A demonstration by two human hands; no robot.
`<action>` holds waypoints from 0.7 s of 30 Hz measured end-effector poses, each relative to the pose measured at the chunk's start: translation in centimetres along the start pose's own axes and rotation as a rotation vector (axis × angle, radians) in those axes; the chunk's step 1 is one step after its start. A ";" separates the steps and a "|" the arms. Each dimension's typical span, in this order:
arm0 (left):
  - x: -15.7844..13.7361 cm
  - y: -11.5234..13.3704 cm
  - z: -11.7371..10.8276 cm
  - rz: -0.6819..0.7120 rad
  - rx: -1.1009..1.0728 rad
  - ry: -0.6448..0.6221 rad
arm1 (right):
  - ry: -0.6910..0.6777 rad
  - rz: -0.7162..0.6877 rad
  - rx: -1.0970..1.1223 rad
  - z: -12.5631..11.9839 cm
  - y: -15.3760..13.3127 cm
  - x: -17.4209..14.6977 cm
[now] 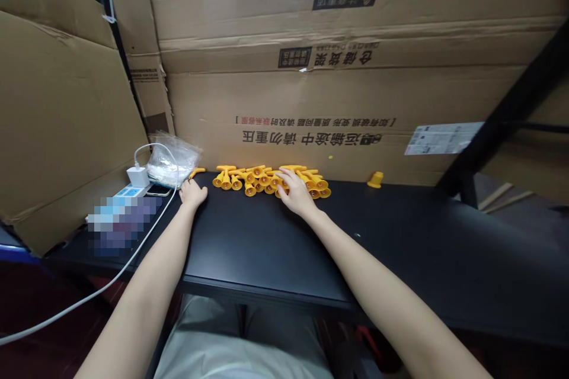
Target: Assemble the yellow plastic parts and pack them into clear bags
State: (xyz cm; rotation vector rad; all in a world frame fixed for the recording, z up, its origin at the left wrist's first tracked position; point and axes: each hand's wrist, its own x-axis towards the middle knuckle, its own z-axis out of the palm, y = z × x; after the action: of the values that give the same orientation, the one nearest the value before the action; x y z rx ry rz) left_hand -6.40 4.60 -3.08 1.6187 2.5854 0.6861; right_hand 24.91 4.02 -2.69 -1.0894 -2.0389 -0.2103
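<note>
A heap of yellow plastic pieces with flared, cup-like ends and narrow stems point(251, 189) lies along the back of the black table. My right hand point(299, 194) rests over the right part of this heap, fingers spread, covering some pieces. Farther left, my left hand point(192, 193) lies on the tabletop with its thumb out to the side. Just beyond its fingertips is a single yellow piece point(197, 172), partly hidden by the hand. Whether the fingertips touch it is hard to see. Another yellow piece point(376, 179) stands apart on the right.
Cardboard panels point(284, 95) wall the back and left of the black table point(267, 243). At left are a clear plastic bag point(173, 160), a phone point(159, 190), a white charger point(138, 176) on a power strip point(130, 190), and a white cable point(146, 237) crossing the edge.
</note>
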 end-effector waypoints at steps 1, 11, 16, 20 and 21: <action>0.1 -0.1 0.0 -0.008 0.005 -0.006 | -0.012 0.000 -0.003 0.3 0.1 -0.1; 0.5 -0.6 0.3 0.092 0.055 -0.047 | -0.044 0.001 -0.063 0.8 -0.2 -0.3; 0.3 -0.2 0.1 0.130 0.028 -0.072 | -0.065 -0.001 -0.051 0.6 -0.4 -0.3; 0.1 0.3 -0.2 0.181 0.015 -0.097 | -0.070 -0.012 -0.048 0.5 -0.6 -0.3; 0.0 0.4 -0.3 0.198 0.019 -0.097 | -0.068 -0.015 -0.047 0.5 -0.7 -0.3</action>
State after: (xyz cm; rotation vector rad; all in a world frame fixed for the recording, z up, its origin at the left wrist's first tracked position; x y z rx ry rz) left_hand -6.11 4.63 -2.66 1.8819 2.3948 0.5763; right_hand 24.18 3.68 -3.07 -1.1246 -2.1128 -0.2323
